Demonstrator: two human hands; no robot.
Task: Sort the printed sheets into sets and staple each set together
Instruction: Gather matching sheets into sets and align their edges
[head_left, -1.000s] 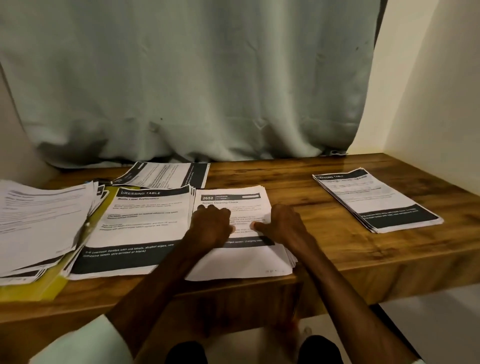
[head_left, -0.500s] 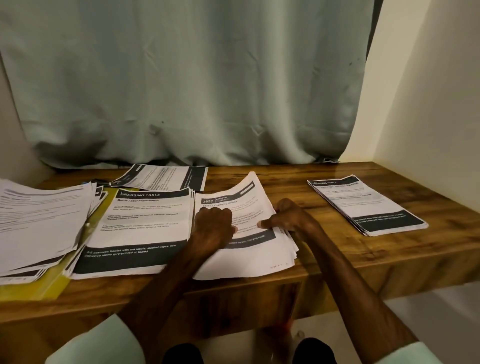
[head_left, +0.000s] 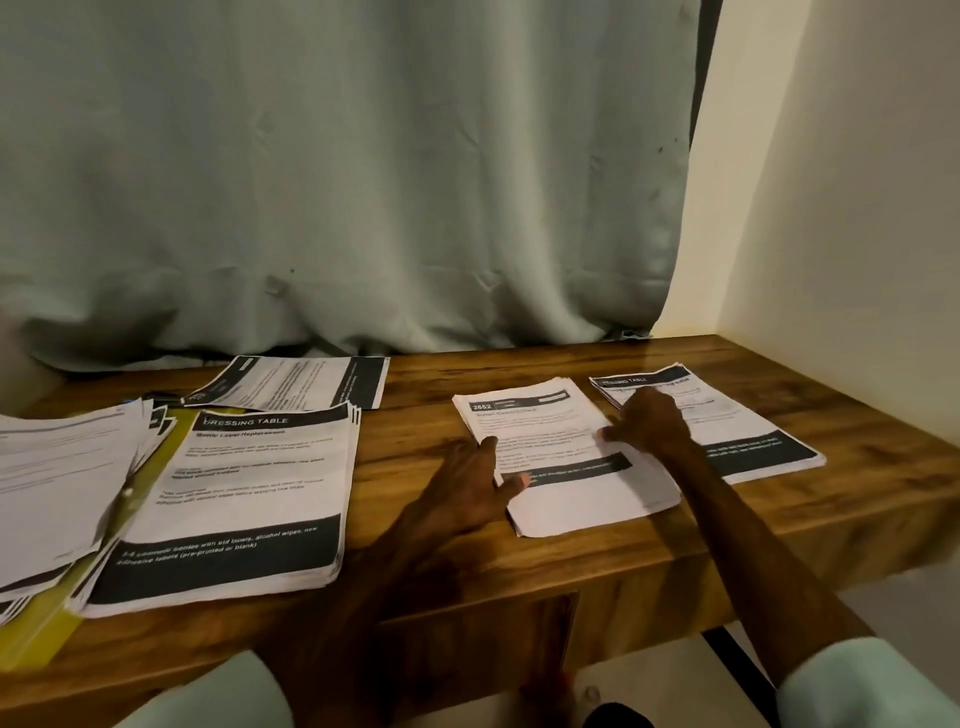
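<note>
The numbered stack (head_left: 561, 447) has been slid across the bench (head_left: 415, 415) to beside the right pile (head_left: 769, 452), pressed by the left hand (head_left: 467, 488) with fingers straight, while the finger state of the right hand (head_left: 649, 423) cannot be told; stapling is judged not yet reached.

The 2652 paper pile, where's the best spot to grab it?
Likely the near edge of the 2652 pile, coming from the front: it lies flat, that edge faces the person with bare table before it, while the neighbouring stack crowds its right side.

We see a pale green curtain (head_left: 337, 182) hanging behind our wooden desk (head_left: 426, 395), with a cream wall (head_left: 857, 182) on the right.
</note>
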